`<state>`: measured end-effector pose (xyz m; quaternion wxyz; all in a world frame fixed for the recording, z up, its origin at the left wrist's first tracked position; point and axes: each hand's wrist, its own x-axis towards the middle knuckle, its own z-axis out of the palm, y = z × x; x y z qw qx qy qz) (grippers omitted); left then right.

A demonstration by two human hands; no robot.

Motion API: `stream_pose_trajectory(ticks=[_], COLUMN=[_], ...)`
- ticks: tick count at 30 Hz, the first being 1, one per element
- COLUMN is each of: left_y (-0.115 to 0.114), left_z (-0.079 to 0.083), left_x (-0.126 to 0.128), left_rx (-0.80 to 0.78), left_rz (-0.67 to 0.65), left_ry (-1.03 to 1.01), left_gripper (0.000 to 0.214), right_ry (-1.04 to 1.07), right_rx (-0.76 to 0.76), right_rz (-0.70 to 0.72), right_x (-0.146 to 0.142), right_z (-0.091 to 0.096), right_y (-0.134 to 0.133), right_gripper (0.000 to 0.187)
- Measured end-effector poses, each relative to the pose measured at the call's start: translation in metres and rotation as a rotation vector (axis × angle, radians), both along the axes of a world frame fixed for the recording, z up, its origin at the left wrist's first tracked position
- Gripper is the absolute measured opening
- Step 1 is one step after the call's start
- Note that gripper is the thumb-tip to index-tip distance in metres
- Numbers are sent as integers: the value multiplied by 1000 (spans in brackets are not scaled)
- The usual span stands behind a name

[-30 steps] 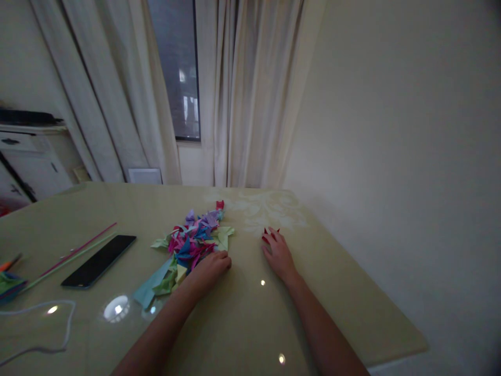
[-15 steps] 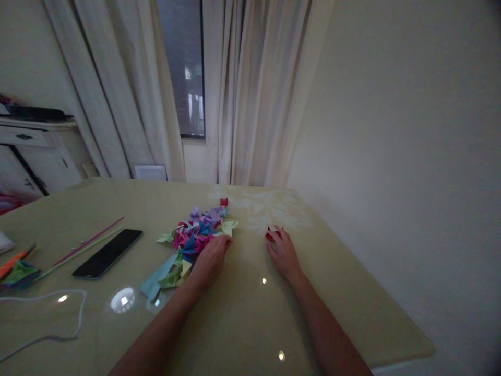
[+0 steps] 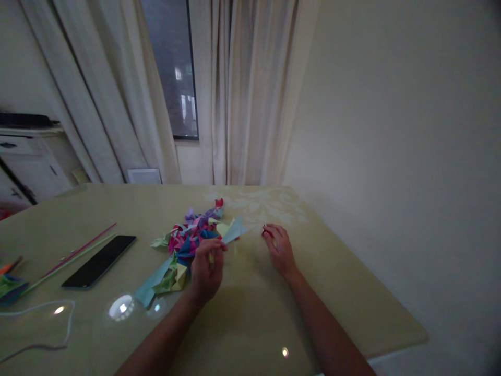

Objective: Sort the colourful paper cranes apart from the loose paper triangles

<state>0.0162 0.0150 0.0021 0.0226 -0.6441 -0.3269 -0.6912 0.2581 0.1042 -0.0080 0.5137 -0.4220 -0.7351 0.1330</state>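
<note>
My left hand (image 3: 206,269) is closed in a pinch at the near right side of a heap of folded paper pieces (image 3: 183,237). A pale blue folded paper piece (image 3: 235,230) sticks out from its fingertips, pointing away to the right. To the right, above the table, my right hand (image 3: 279,251) has its thumb and fingers drawn together. Between them a bit of a small red folded paper piece (image 3: 265,230) shows; the fingers hide most of it. The heap mixes pink, purple, blue, green and yellow pieces.
A black phone (image 3: 99,262) lies left of the heap, beside a thin pink stick (image 3: 84,247) and a green one. A white cable (image 3: 71,318) curves at the near left. Colourful paper (image 3: 11,287) lies at the left edge. A wall (image 3: 371,156) borders the table's right side.
My left hand has lifted from the heap's edge and now has the pale blue paper piece in its fingertips. My right hand's fingers have closed over the red piece. The view has shifted slightly.
</note>
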Motion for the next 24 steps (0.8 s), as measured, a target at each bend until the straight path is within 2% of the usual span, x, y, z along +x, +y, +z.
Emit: stream_pose_trajectory(ticks=[2, 5, 8, 13, 19, 24], left_y=[-3, -8, -12, -12, -3, -1], left_z=[-3, -7, -11, -12, -18, -21], left_x=[6, 10, 11, 13, 13, 7], left_rx=[-7, -49, -113, -212, -345, -306], left_rz=[-31, -102, -135, -55, -15, -21], left_ry=[57, 204, 362, 447, 480, 483], left_gripper=[27, 29, 30, 30, 44, 43], right_ry=[164, 392, 545, 708, 734, 705], right_rx=[-118, -384, -566, -613, -662, -701], right_rz=[137, 348, 441, 444, 556, 572], right_x=[-4, -12, -19, -22, -22, -24], right_z=[4, 6, 8, 14, 15, 7], right_y=[-5, -10, -13, -17, -20, -17], right_gripper=[45, 54, 62, 67, 67, 56])
